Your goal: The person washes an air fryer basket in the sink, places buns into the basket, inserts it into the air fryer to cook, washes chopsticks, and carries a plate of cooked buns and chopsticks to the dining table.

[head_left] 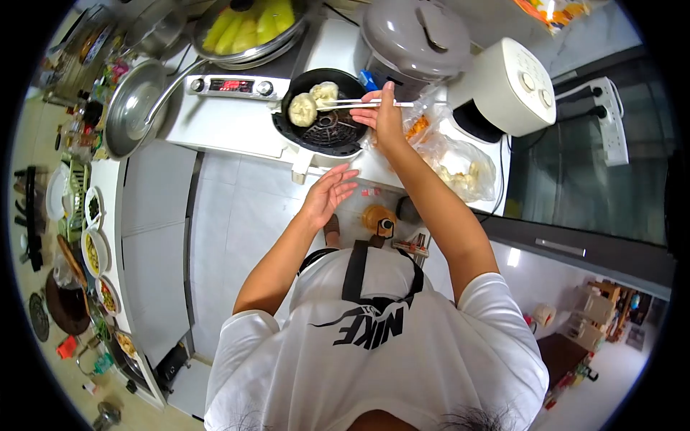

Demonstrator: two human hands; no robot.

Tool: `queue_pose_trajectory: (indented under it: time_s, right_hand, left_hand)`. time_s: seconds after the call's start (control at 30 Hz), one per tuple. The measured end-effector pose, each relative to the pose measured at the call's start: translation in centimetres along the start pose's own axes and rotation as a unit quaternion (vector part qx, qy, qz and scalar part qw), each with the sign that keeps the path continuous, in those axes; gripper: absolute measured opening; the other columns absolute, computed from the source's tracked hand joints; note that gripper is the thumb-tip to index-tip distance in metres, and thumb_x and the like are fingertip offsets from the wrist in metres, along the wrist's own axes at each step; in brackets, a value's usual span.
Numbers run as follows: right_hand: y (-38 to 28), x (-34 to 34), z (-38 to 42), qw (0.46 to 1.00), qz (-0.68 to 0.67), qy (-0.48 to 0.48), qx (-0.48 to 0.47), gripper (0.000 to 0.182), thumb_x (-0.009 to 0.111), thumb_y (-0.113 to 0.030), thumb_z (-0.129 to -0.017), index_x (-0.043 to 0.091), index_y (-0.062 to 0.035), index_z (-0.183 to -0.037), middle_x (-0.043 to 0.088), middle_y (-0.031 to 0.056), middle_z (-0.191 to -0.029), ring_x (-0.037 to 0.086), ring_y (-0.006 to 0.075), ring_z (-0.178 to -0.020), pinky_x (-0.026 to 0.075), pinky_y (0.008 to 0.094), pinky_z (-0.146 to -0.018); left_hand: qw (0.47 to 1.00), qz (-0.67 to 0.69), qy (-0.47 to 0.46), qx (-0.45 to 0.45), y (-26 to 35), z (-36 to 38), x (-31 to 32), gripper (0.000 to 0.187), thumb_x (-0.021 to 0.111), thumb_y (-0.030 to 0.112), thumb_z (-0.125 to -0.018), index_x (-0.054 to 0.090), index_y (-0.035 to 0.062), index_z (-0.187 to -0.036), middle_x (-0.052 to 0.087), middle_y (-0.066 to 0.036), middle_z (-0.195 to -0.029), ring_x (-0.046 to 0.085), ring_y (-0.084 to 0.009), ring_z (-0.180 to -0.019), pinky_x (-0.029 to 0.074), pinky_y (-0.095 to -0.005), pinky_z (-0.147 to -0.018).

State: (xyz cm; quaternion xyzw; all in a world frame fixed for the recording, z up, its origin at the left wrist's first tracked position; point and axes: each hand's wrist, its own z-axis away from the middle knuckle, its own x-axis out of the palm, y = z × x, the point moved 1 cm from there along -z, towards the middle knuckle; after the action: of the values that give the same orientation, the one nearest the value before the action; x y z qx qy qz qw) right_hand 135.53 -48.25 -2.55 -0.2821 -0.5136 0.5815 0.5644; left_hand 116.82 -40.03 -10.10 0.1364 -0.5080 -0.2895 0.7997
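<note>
White chopsticks [359, 105] are held in my right hand [383, 117], their tips reaching left to the buns. Two pale buns, one in front [302, 110] and one behind it [325, 93], are in the upper left part of a round black basket [330, 133] with a slotted base. The basket has a white handle on its near side. My left hand [330, 194] is below the basket, over the floor, with its fingers apart and nothing in it.
Right of the basket are plastic bags of food [460, 169], a white air fryer [507, 86] and a grey cooker [415, 43]. A covered pan [248, 32] stands on the stove at the back. A metal lid [134, 108] lies left. Bottles stand on the floor below.
</note>
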Motion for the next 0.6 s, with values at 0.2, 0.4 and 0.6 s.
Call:
queue_pose_trajectory:
  time_s: [0.2,0.4,0.6]
  right_hand:
    - [-5.6,-10.0,8.0,0.991,-0.005,0.027,-0.129,0.054,0.028,-0.047,-0.101,0.053,-0.0028,-0.084,0.064,0.0159,-0.082,0.067,0.0223,-0.071,0.056,0.0306,-0.065]
    - [-7.5,-23.2,14.7,0.944,0.175,0.223,-0.171,0.047,0.029,-0.033,-0.103,0.055,-0.0026,-0.077,0.060,0.0072,-0.072,0.065,0.0167,-0.072,0.050,0.0248,-0.057]
    - [-0.5,-30.3,16.0,0.963,0.172,0.194,-0.072,0.050,0.032,-0.045,-0.101,0.055,-0.0037,-0.087,0.064,0.0106,-0.084,0.063,0.0152,-0.075,0.052,0.0270,-0.069]
  left_hand:
    - [0.988,-0.153,-0.022,-0.025,-0.5,-1.5,4.3,0.041,0.053,0.023,-0.094,0.048,0.0043,-0.131,0.060,-0.011,-0.123,0.060,-0.0177,-0.104,0.045,-0.0297,-0.093]
    - [0.924,-0.357,-0.136,-0.005,-4.5,-4.3,10.2,0.036,0.054,0.019,-0.094,0.053,0.0034,-0.127,0.061,-0.007,-0.120,0.057,-0.0162,-0.105,0.041,-0.0274,-0.092]
    - [0.793,-0.568,-0.183,0.121,-10.1,-8.5,15.5,0.031,0.059,0.018,-0.091,0.059,0.0069,-0.120,0.064,-0.005,-0.103,0.059,-0.0154,-0.094,0.046,-0.0288,-0.078]
